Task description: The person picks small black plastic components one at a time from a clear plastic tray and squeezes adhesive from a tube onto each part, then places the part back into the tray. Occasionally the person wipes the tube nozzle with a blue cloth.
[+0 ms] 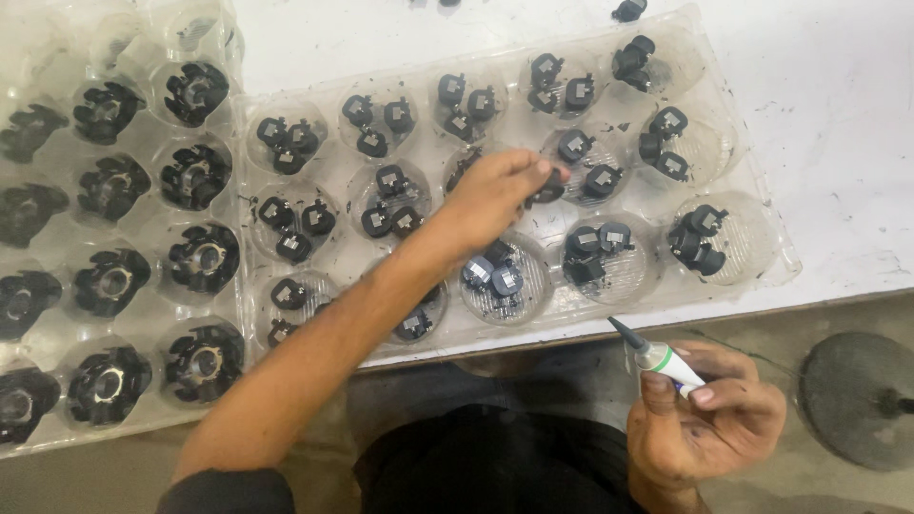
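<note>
My left hand [495, 190] reaches over a clear plastic tray [762, 228] of round cups, each holding two or three small black parts. Its fingertips pinch one small black part [549, 187] at a cup in the tray's middle row. My right hand [705, 414] is below the table edge, gripping a small white and green glue tube [657, 357] with a dark pointed nozzle aimed up and left.
A second clear tray [152, 286] at the left holds several larger black round slotted parts [202, 257]. Both trays lie on a white table [838, 114]. A round grey disc [857, 395] sits low at the right. My dark clothing fills the bottom middle.
</note>
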The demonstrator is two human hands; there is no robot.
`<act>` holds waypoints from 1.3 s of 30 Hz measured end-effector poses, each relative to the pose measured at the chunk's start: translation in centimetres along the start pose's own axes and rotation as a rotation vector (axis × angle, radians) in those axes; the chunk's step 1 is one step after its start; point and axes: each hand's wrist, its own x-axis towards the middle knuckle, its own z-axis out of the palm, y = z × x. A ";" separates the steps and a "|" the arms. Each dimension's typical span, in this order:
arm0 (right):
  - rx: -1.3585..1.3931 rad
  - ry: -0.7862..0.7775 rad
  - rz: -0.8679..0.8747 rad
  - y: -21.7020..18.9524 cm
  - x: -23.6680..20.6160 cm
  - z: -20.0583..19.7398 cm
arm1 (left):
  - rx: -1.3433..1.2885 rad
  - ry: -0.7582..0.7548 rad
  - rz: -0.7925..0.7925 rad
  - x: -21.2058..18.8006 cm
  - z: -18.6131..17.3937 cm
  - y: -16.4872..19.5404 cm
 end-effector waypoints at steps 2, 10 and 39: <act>0.005 -0.036 0.006 0.2 -0.2 0.4 | -0.225 -0.004 -0.049 -3.9 -0.7 -0.7; -0.028 -0.208 0.099 0.3 -1.1 2.9 | -0.592 0.161 0.279 -13.4 0.8 -3.5; -0.290 -0.473 -0.123 -1.1 -1.1 5.3 | -0.361 0.284 0.226 -17.3 1.2 -2.9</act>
